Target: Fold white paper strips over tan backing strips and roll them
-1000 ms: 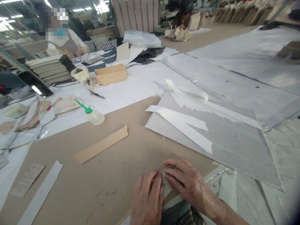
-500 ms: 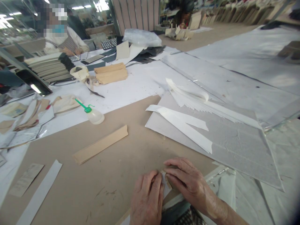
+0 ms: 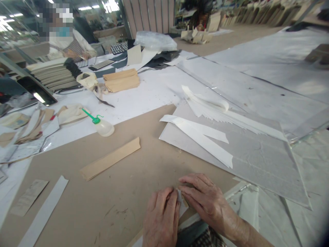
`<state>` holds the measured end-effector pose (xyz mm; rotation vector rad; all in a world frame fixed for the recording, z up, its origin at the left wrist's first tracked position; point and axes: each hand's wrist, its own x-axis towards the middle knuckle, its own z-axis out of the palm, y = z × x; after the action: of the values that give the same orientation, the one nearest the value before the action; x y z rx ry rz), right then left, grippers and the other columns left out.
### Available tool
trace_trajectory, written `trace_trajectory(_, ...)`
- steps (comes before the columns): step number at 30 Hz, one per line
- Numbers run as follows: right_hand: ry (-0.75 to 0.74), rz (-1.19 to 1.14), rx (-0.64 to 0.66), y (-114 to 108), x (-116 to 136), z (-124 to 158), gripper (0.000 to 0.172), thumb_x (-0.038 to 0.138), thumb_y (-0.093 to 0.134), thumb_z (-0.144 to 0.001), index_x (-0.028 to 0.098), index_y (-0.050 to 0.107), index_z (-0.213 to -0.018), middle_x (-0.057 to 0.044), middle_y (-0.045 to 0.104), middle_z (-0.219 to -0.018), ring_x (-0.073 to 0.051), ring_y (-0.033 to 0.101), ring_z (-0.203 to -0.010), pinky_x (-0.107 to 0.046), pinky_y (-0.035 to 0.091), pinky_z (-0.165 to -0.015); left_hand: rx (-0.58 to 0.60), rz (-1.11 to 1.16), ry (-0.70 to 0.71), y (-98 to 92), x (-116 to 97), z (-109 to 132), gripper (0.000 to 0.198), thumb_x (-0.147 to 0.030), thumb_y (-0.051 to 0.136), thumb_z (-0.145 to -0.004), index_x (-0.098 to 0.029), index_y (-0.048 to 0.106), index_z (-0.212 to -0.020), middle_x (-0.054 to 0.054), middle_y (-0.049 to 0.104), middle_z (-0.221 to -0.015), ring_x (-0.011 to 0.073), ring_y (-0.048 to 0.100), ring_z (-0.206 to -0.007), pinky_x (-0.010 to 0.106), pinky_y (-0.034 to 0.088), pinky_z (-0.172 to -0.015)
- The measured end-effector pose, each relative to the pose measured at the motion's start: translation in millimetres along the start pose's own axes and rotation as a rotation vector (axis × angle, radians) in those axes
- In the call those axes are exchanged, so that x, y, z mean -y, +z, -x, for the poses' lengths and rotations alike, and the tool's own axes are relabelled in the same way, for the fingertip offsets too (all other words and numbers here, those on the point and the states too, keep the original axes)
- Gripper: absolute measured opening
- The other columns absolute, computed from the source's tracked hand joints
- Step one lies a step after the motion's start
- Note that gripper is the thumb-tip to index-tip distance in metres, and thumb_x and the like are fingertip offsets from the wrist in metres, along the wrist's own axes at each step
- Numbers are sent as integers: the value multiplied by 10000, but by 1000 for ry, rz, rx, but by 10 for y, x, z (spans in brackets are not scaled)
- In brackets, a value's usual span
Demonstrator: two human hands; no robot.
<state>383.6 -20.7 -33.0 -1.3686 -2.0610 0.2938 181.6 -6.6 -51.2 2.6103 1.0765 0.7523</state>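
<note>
At the near edge of the brown board (image 3: 123, 192), my left hand (image 3: 161, 216) presses its bent, closed fingers on a white and tan strip (image 3: 183, 206). My right hand (image 3: 205, 199) is at the strip's other side, thumb and fingers drawn together at its end. Most of the strip is hidden under my left hand. Left of my hands lies a tan folded strip (image 3: 111, 158). White strips (image 3: 205, 140) rest on a grey sheet (image 3: 267, 164) to the right.
A bottle with a green spout (image 3: 105, 127) stands past the tan strip. A long white strip (image 3: 45, 209) and a grey piece (image 3: 30, 198) lie at the left. Farther back are tan bundles (image 3: 122, 80), a phone (image 3: 37, 91) and a seated person (image 3: 69, 44).
My right hand has shifted very slightly at the strip's end. My left hand stays in place. The person at the back has moved their hands a little.
</note>
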Motion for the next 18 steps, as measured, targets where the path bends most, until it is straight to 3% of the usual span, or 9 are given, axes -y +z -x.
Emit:
trace_trajectory(9, -88, 88, 30, -50, 55, 15, 242, 132, 514, -989, 156, 647, -1191, -103, 653, -1200, -241, 558, -1103, -410, 501, -959, 8, 11, -10, 2, 7, 2, 326, -132, 516, -971, -113, 573, -1291, 139, 614, -1201, 227, 593, -1000, 365, 563, -840)
trace_trajectory(18, -79, 96, 9, -10, 52, 50, 272, 130, 473, -992, 173, 649, -1197, -102, 665, -1181, -248, 571, -1080, -420, 507, -941, -3, -6, -21, 12, -1, 10, 330, -139, 518, -970, -125, 572, -1296, 134, 621, -1206, 231, 597, -1006, 370, 565, -845)
